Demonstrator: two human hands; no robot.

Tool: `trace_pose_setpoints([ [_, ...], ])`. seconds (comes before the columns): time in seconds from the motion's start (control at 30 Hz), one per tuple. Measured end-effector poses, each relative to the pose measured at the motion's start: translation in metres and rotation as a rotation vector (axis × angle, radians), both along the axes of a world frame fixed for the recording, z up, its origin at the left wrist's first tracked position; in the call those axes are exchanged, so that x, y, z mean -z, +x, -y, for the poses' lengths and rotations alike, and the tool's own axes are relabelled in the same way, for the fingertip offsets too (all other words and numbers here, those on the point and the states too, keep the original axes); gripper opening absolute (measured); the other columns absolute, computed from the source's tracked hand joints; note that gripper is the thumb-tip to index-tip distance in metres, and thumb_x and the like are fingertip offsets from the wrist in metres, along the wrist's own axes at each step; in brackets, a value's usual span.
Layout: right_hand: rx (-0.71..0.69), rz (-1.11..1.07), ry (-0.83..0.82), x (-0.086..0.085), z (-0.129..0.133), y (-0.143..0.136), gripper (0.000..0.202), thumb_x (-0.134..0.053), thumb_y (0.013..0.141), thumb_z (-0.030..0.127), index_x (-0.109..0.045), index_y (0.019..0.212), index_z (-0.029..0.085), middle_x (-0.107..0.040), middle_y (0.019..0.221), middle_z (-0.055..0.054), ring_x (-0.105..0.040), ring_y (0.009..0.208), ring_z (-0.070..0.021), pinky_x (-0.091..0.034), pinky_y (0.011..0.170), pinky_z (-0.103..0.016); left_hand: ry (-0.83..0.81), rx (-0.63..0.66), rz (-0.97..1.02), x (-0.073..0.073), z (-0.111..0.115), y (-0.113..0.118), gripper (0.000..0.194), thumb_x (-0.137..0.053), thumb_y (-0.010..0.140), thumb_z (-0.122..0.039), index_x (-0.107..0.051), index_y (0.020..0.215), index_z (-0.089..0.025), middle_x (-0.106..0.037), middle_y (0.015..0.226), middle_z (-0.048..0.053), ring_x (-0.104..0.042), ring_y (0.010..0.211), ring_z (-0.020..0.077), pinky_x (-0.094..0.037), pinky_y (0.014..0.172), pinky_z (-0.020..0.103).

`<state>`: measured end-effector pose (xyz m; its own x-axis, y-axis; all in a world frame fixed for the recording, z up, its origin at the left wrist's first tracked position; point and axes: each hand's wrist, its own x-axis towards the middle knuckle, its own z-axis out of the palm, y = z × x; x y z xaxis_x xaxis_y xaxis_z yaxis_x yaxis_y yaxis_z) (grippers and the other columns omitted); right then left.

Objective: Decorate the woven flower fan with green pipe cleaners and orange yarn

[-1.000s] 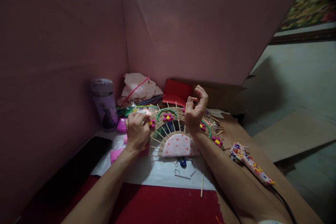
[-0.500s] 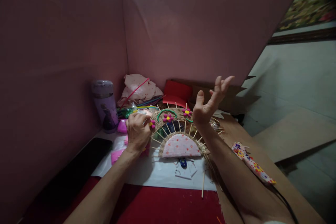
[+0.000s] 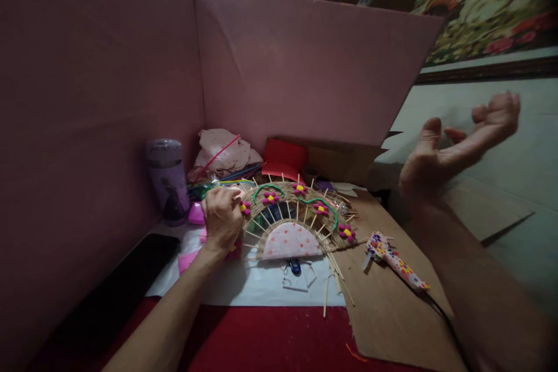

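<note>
A half-round fan of woven twine and thin sticks stands on white paper. Magenta flowers with yellow centres and curling green stems decorate its band, and a dotted cloth half-circle fills its lower middle. My left hand is closed at the fan's left end, beside a flower; its fingertips are partly hidden. My right hand is raised off to the right, away from the table, with nothing in it, the fingers apart and somewhat blurred. Between that arm and the fan lies a flower-patterned glue gun with a black cord.
A purple tumbler and a black flat slab are on the left. Behind the fan sit bunched dotted cloth and red sheets. A blue clip and loose sticks lie in front. Pink panels wall the back and left.
My right hand has swung right, from over the fan's right side out past the table, uncovering more flowers. The view has turned slightly; my left hand stays at the fan's left end.
</note>
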<state>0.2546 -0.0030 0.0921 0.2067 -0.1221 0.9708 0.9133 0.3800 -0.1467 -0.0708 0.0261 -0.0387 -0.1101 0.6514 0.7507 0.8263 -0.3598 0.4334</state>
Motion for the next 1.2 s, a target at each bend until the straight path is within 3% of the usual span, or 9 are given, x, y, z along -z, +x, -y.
trace_pose_setpoints([
  [0.1,-0.185,-0.146,0.012,0.013,0.017,-0.005,0.029,-0.066,0.076,0.019,-0.06,0.102,0.031,-0.062,0.095,-0.006,-0.061,0.082,-0.0198,-0.049,0.067,-0.031,0.007,0.007,-0.118,-0.012,0.002,0.006,0.023,-0.05,0.079,-0.017,-0.066,0.095,-0.022,-0.066,0.099,0.007,-0.046,0.102,0.0284,-0.033,0.086,0.043],
  [0.17,-0.328,-0.167,-0.213,0.036,0.029,-0.023,0.012,-0.063,0.076,0.015,-0.064,0.084,0.025,-0.062,0.072,-0.002,-0.061,0.062,-0.0156,-0.05,0.059,-0.03,-0.003,0.016,-0.223,-0.02,0.001,0.013,0.027,-0.049,0.079,-0.017,-0.066,0.099,-0.024,-0.064,0.106,0.008,-0.042,0.109,0.0305,-0.03,0.088,0.045],
  [0.27,-0.519,-0.028,-0.559,0.083,0.05,-0.058,0.015,-0.058,0.075,0.009,-0.064,0.076,0.022,-0.063,0.067,0.001,-0.06,0.059,-0.0148,-0.05,0.053,-0.028,-0.028,0.042,-0.357,-0.028,-0.004,0.024,0.033,-0.049,0.078,-0.017,-0.066,0.105,-0.026,-0.059,0.116,0.011,-0.037,0.116,0.0333,-0.027,0.09,0.048],
  [0.33,-0.634,0.096,-0.637,0.113,0.064,-0.077,0.018,-0.057,0.076,0.007,-0.064,0.083,0.023,-0.064,0.068,0.001,-0.06,0.055,-0.0137,-0.048,0.046,-0.025,-0.038,0.056,-0.427,-0.03,-0.009,0.03,0.036,-0.051,0.076,-0.016,-0.065,0.107,-0.027,-0.056,0.119,0.012,-0.034,0.118,0.0343,-0.026,0.092,0.049],
  [0.47,-0.622,0.311,-0.562,0.15,0.079,-0.091,0.031,-0.055,0.077,0.001,-0.061,0.096,0.025,-0.068,0.077,-0.001,-0.066,0.07,-0.0166,-0.054,0.062,-0.03,-0.042,0.067,-0.497,-0.027,-0.017,0.035,0.04,-0.05,0.075,-0.013,-0.064,0.109,-0.029,-0.054,0.121,0.013,-0.033,0.121,0.0349,-0.025,0.093,0.051],
  [0.77,-0.62,0.322,-0.624,0.158,0.078,-0.083,0.032,-0.054,0.078,0.005,-0.06,0.099,0.027,-0.07,0.077,-0.001,-0.068,0.068,-0.0171,-0.055,0.059,-0.028,-0.072,0.061,-0.543,-0.02,-0.027,0.036,0.033,-0.052,0.075,-0.017,-0.069,0.099,-0.033,-0.055,0.119,0.012,-0.033,0.122,0.0354,-0.022,0.095,0.054],
  [1.03,-0.564,0.27,-0.597,0.162,0.081,-0.085,0.033,-0.057,0.079,0.008,-0.058,0.106,0.027,-0.067,0.085,-0.005,-0.066,0.077,-0.0201,-0.056,0.065,-0.033,-0.105,0.067,-0.346,-0.028,-0.03,0.026,0.034,-0.051,0.076,-0.02,-0.068,0.105,-0.028,-0.057,0.118,0.012,-0.037,0.115,0.0348,-0.03,0.09,0.049],
  [1.2,-0.55,0.223,-0.585,0.166,0.082,-0.087,0.035,-0.058,0.077,0.006,-0.058,0.104,0.028,-0.062,0.088,-0.006,-0.063,0.079,-0.0195,-0.056,0.066,-0.033,-0.1,0.118,-0.214,-0.033,-0.009,0.034,0.029,-0.05,0.078,-0.018,-0.07,0.099,-0.023,-0.061,0.111,0.01,-0.041,0.111,0.032,-0.033,0.09,0.049],
])
